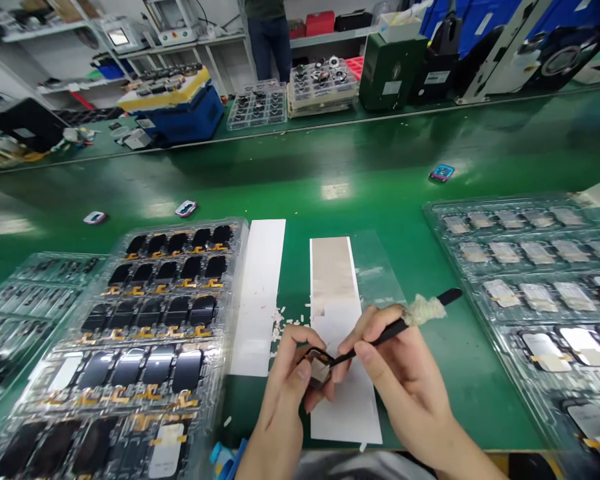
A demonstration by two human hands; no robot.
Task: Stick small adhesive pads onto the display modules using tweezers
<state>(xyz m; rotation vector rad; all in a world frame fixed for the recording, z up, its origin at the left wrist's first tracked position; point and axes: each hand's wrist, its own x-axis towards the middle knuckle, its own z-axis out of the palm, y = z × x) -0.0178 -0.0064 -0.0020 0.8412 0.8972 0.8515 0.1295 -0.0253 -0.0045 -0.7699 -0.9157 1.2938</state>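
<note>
My left hand (pixel 280 407) pinches a small dark display module (pixel 319 369) with an amber flex edge between thumb and fingers. My right hand (pixel 405 373) is shut on black tweezers (pixel 380 341), whose grip is wrapped in pale cloth tape (pixel 423 310). The tweezer tips reach the module's edge, partly hidden by my fingers. Beneath my hands lies a white backing sheet (pixel 347 393), with a beige film strip (pixel 333 270) on its far part. Left of it, a clear tray (pixel 233 267) holds black display panels with orange flex tails.
A white strip (pixel 257 297) with pale scraps (pixel 285 321) lies beside the sheet. A clear tray of film-covered panels (pixel 530 267) sits at right. Small parts (pixel 441 173) lie on the green bench (pixel 335 173). A person (pixel 267 40) stands beyond the far bench.
</note>
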